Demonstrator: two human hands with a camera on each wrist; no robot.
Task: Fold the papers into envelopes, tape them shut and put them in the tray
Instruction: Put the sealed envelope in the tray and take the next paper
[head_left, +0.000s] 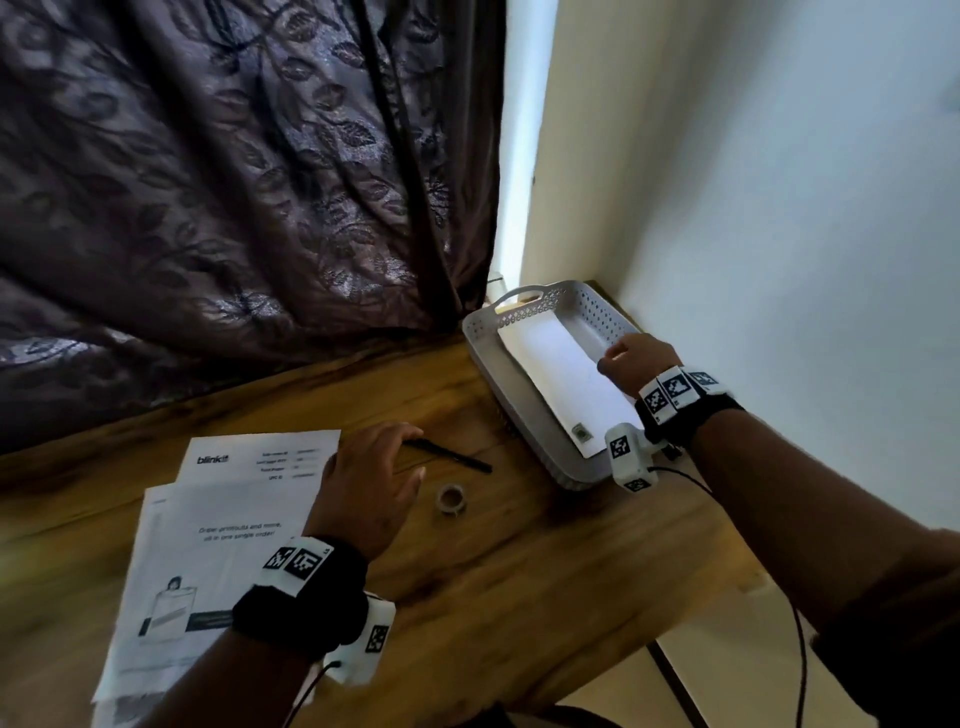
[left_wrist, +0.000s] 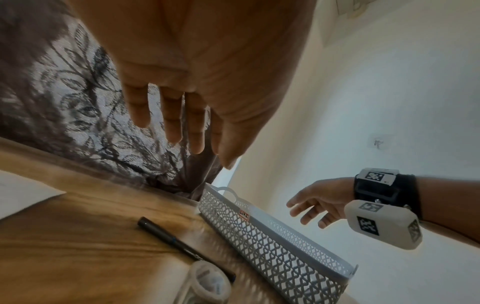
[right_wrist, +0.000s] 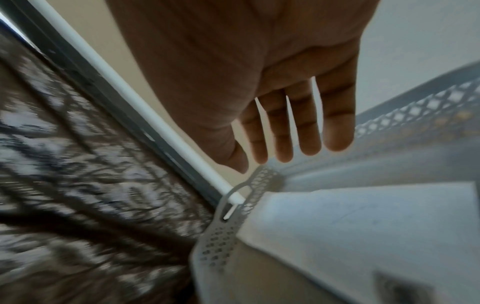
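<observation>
A dark leaf-patterned curtain (head_left: 218, 182) hangs behind the wooden counter (head_left: 467, 561), and over by the wall sits the white lattice tray (head_left: 524, 410) with a folded white envelope (head_left: 566, 384) lying flat inside it. The printed papers (head_left: 218, 525) lie loose at the near left of the counter, the left hand (head_left: 363, 488) hovering at their right edge with fingers straight and spread, holding nothing. The right hand (head_left: 636, 361) hangs over the tray's far side, fingers relaxed and empty, while a black pen (head_left: 449, 456) and a small tape roll (head_left: 451, 498) lie between papers and tray
</observation>
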